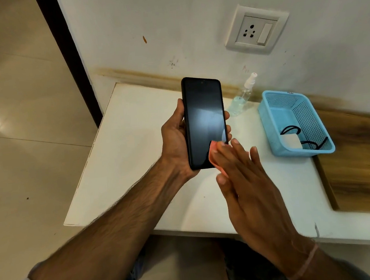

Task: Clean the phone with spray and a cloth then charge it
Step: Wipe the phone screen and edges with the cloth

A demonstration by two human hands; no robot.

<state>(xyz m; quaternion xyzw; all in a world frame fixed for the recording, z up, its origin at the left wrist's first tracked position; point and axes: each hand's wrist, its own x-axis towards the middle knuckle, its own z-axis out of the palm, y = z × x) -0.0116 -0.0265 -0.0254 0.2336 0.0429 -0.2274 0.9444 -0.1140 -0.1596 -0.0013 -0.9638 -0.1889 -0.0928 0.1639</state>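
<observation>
Left hand [175, 138] gripped the phone [205, 122] above the bench [136, 158]; right hand [244, 179] pressed the cloth [213, 154] on the phone's lower screen.

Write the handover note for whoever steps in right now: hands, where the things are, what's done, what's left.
Left hand: holds the phone upright above the table, screen dark and facing the camera.
Right hand: presses the pink cloth flat on the screen's lower right corner.
Spray bottle: stands on the table by the wall, left of the blue basket.
Charger: white adapter with black cable, lying in the basket.
Wall socket: nothing plugged in.
Done: wiping is under way; whether the phone was sprayed cannot be told.
Left: finish wiping, take out the charger, plug it in, connect the phone.
</observation>
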